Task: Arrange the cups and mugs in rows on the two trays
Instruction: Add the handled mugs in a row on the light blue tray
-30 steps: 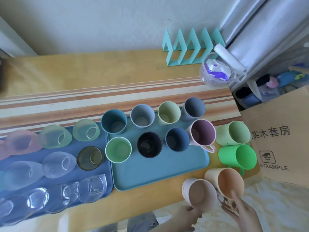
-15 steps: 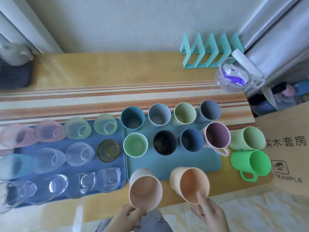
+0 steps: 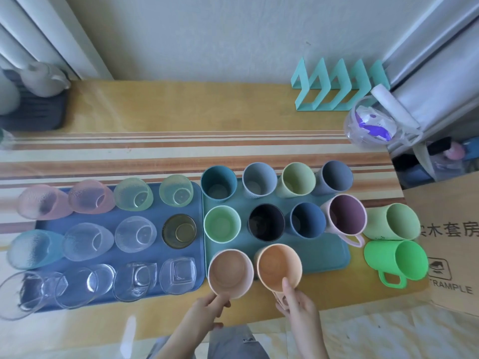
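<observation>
A dark blue rectangular plastic tray (image 3: 158, 215) on the table (image 3: 181, 112) carries three rows of glasses (image 3: 136, 234). The left hand (image 3: 207, 309) grips a pale pink plastic cup (image 3: 230, 273) at the near left corner of a teal plastic tray (image 3: 324, 255). The right hand (image 3: 298, 307) holds a peach plastic mug (image 3: 278, 270) by its handle, just beside the cup. Two green mugs (image 3: 396, 264) sit further right.

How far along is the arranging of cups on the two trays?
Done: the blue tray holds three rows of four glasses, and the teal tray has two full back rows. In hand: the left hand holds a pink mug and the right hand an orange mug at the teal tray's front row. Left: a pale green mug and a bright green mug sit on the table beside it.
</observation>
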